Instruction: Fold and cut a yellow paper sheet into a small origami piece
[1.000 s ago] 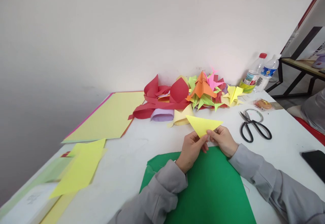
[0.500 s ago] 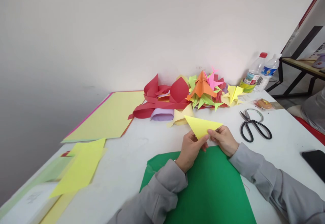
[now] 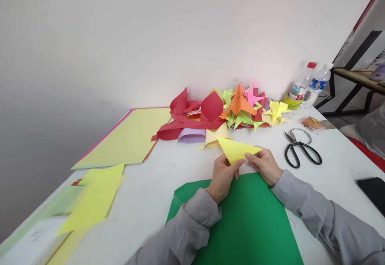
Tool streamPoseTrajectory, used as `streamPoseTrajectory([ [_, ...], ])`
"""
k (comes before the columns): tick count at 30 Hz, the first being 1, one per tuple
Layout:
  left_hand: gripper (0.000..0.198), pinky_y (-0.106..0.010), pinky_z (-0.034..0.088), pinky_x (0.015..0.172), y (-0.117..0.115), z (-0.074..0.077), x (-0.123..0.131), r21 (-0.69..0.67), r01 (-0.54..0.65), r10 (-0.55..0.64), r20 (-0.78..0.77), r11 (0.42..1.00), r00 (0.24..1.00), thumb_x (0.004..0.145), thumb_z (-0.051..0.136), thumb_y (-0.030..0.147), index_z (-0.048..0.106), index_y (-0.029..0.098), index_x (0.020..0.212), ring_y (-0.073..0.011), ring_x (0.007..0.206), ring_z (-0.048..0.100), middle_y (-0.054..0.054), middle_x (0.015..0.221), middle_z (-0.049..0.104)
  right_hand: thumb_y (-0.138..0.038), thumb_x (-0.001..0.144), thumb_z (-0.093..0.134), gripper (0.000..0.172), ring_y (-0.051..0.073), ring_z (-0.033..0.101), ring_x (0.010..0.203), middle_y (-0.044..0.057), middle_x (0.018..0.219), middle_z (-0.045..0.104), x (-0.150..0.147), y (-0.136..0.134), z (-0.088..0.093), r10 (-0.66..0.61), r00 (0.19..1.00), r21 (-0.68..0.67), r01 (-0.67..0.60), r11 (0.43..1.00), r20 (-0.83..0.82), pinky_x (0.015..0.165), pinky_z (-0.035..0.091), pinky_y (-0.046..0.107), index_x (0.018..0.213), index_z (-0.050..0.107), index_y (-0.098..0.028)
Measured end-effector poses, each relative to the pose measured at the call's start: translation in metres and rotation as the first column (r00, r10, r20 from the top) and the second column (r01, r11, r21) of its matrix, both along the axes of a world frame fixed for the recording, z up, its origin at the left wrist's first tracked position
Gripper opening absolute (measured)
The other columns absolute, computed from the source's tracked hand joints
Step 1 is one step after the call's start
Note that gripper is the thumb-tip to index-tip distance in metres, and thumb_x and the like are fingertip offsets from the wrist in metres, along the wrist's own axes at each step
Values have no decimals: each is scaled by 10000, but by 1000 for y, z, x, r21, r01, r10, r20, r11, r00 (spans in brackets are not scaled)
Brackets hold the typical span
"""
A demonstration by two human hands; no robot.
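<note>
A yellow sheet of paper folded into a triangle [image 3: 234,149] is held up above the far edge of a green sheet [image 3: 246,221]. My left hand [image 3: 223,177] pinches its lower corner between thumb and fingers. My right hand [image 3: 264,164] grips the right part, the thumb lying on the front face. The fingers behind the paper are partly hidden. Just beyond the triangle lies a cream paper band [image 3: 216,136], next to a purple paper roll [image 3: 192,135].
Black-handled scissors [image 3: 300,148] lie right, by a tape roll [image 3: 303,134]. Folded paper shapes [image 3: 240,104] and red paper pieces [image 3: 212,106] are heaped by the wall. Bottles [image 3: 315,84] stand back right; a phone [image 3: 373,191] is near the right edge. Yellow sheets [image 3: 96,193] lie left.
The triangle has shifted slightly left with both hands still on it. My left hand has moved a little left, and its fingers sit closer in behind the paper.
</note>
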State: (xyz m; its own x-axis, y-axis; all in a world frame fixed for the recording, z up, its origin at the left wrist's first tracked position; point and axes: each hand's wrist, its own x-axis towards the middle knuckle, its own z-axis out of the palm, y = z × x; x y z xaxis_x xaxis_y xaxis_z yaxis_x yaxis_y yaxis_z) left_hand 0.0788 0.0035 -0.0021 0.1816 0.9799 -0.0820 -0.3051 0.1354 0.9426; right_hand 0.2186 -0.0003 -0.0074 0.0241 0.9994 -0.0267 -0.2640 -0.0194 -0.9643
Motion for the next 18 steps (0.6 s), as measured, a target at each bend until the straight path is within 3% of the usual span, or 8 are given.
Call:
streamPoseTrajectory([
  [6,277,-195,307,367,-1,1,1,6,4,-4,-50,1000,999,607,771,310,568,131,669,-62,344,406,59,417,511,-378,659,776,312,92,408,467,-62,466,508,1,0,-2,44,999,24,-43,999,-15,507,275,255,593,545,-178],
  [13,273,-198,292,368,0,-2,1,-25,-48,47,-33,999,998,589,779,295,565,137,647,-56,325,358,78,349,455,-428,670,762,364,99,431,466,-54,447,526,0,2,-1,-24,995,14,25,1000,-96,551,326,263,548,514,-190],
  [18,278,-208,320,384,0,-1,0,-32,-29,27,-36,999,999,593,775,314,558,141,612,-72,343,409,52,379,499,-417,674,764,347,99,435,476,-55,459,538,1,1,0,-16,997,23,18,1000,-80,552,316,259,560,526,-193],
])
